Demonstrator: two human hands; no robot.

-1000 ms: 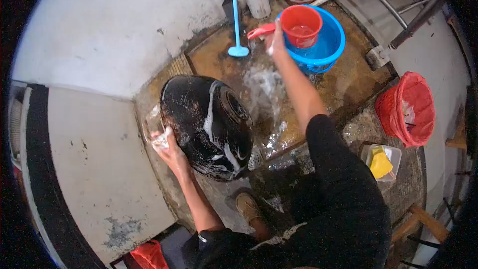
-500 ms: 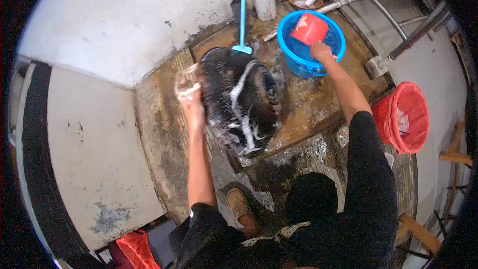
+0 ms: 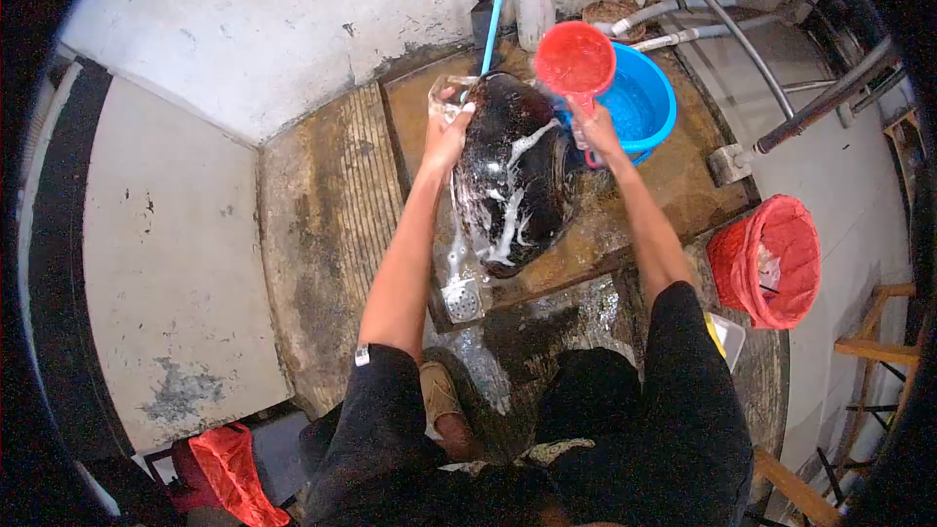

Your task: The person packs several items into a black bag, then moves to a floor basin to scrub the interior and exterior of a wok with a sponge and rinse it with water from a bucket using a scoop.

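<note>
Two hands flank the pot point(image 3: 514, 176), lying lengthwise away from the person. Left hand point(image 3: 447, 132) presses a scrubber point(image 3: 447, 96) on its far rim; right hand point(image 3: 595, 127) grips the dipper point(image 3: 575, 59).

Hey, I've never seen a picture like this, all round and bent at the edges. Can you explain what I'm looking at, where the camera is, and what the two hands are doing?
The camera sits on a person's head and looks down, so you see their own arms and legs from above; the wide lens bends the edges. No machine is involved, only two bare hands. The left hand presses what looks like a clear scrubbing pad against a large glossy black pot streaked with white suds, lying on a wet, stained floor. The right hand grips the handle of a red plastic scoop, raised above the pot. Behind it stands a round blue plastic bucket holding water. To the right is a red mesh basket, and a blue-handled brush leans on the white wall.
</note>
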